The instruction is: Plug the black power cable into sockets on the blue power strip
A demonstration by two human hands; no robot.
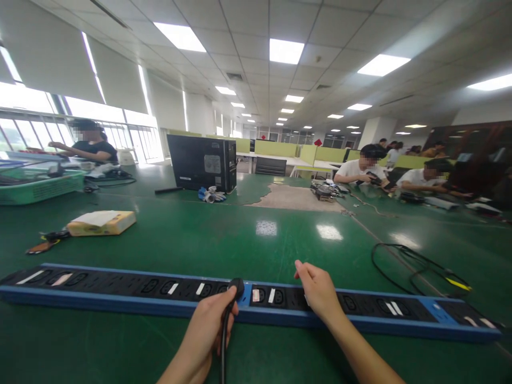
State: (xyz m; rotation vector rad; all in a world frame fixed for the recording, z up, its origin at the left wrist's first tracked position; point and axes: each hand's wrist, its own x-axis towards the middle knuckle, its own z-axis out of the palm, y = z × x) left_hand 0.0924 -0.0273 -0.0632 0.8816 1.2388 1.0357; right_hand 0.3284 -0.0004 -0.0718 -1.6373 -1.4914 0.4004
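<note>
A long blue power strip with black sockets lies across the green table in front of me. White and pinkish stickers mark several sockets. My left hand is closed around the black plug of a power cord, right over the strip near its middle. Whether the plug sits in a socket cannot be seen. The cord runs down toward me past the fingers. My right hand is over the strip further right, loosely closed, thumb pointing up and left. Its curled fingers are mostly hidden, and nothing shows in them.
A tissue pack lies at the left, near a green basket. Further back stand a black computer case and gloves. A coiled black cable lies right. People work across the table and at the far left.
</note>
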